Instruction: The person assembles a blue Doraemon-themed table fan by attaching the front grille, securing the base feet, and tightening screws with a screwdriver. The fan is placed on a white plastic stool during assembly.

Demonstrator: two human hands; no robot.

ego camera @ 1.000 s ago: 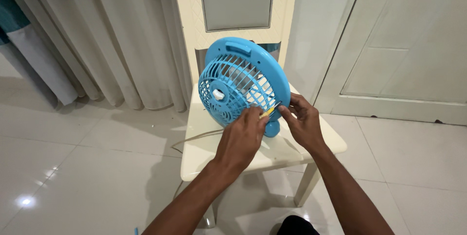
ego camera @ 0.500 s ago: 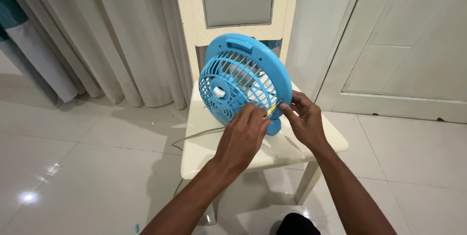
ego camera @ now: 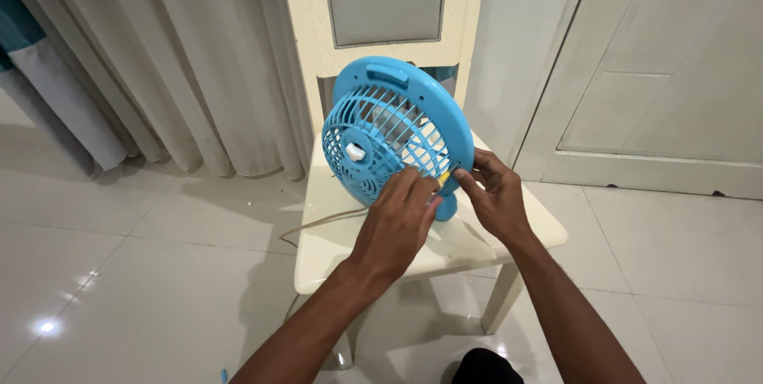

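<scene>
A small blue fan (ego camera: 395,133) stands upright on the seat of a cream chair (ego camera: 342,249), its round grille facing the camera and tilted slightly to the left, with a white hub at the grille's centre and a carry-slot in the rim at the top. Both hands meet at the lower right edge of the grille. The left hand (ego camera: 397,221) comes up from below, back of the hand to the camera, its fingers curled close together around a thin tool with a yellow handle (ego camera: 442,180) — only a short piece of the handle shows past the fingertips, so the kind of tool cannot be told for sure. The right hand (ego camera: 497,197) rests just beside it on the fan's rim, its fingers bent and narrow, the fingertips touching the blue edge where the tool's tip sits; whether they pinch anything small there cannot be told. The fan's blue foot shows below the hands, resting on the seat. A pale cord (ego camera: 322,223) trails off the left side of the seat toward the white tiled floor (ego camera: 143,273). Behind the chair hang cream curtains (ego camera: 183,58) — to the right stands a white panelled door (ego camera: 675,74).
</scene>
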